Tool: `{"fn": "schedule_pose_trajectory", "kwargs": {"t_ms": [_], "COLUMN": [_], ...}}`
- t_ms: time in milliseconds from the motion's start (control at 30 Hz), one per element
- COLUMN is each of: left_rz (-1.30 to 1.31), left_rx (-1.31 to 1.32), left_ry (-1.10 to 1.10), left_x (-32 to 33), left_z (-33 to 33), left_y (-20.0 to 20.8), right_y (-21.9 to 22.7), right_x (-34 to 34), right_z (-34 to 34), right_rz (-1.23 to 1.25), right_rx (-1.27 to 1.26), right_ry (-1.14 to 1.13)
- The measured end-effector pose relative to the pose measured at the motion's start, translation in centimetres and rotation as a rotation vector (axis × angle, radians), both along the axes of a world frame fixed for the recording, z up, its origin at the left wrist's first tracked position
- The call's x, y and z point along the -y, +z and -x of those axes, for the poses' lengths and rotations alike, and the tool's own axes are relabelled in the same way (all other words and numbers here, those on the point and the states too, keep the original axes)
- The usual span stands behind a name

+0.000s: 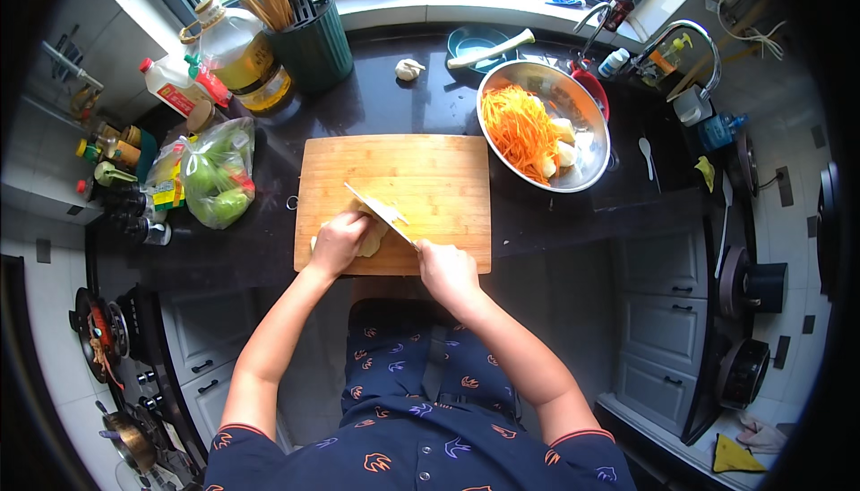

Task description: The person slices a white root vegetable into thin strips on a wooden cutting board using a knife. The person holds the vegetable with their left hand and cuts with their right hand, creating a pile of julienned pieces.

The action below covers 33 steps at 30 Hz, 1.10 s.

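On the wooden cutting board (439,168), my left hand (338,242) is closed over pale yellow potato slices (373,238), pressing them down. My right hand (449,271) grips a kitchen knife (380,212) by its handle. The blade runs slantwise just to the right of my left fingers, against the potato. A few thin cut strips (399,218) lie beyond the blade. Part of the potato is hidden under my left hand. To the right of the board stands a steel bowl (595,150) with shredded carrot (514,129) and pale peeled pieces (563,152).
A bagged green vegetable (218,177) lies left of the board. Behind stand an oil jug (246,61) and a green holder (313,52) with chopsticks. A garlic bulb (409,70), a peeler-like pale-handled tool (491,49) and a white spoon (646,158) lie on the dark counter.
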<state>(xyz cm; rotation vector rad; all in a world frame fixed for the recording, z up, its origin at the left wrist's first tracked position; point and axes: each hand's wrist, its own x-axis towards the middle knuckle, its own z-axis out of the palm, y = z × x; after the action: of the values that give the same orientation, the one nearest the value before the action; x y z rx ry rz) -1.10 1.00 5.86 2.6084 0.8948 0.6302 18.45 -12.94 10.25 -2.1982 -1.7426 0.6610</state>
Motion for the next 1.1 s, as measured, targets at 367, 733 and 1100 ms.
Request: {"fn": "schedule_pose_trajectory", "kwargs": {"t_ms": [367, 733, 1100], "left_rz": [-0.117, -0.013, -0.074], "left_rx": [0.072, 0.064, 0.032], "left_ry": [-0.023, -0.027, -0.054], "left_x": [-0.5, -1.0, -1.2], "left_z": [0.4, 1.1, 0.5], "left_y": [-1.6, -3.1, -1.6], "right_y": [4.0, 5.0, 0.9], "right_x": [1.1, 1.6, 0.0], "right_z": [0.0, 1.3, 1.6], "right_rz": [0.026, 0.065, 0.068], "right_rx": [0.041, 0.139, 0.092], "right_ry": [0.074, 0.076, 0.051]}}
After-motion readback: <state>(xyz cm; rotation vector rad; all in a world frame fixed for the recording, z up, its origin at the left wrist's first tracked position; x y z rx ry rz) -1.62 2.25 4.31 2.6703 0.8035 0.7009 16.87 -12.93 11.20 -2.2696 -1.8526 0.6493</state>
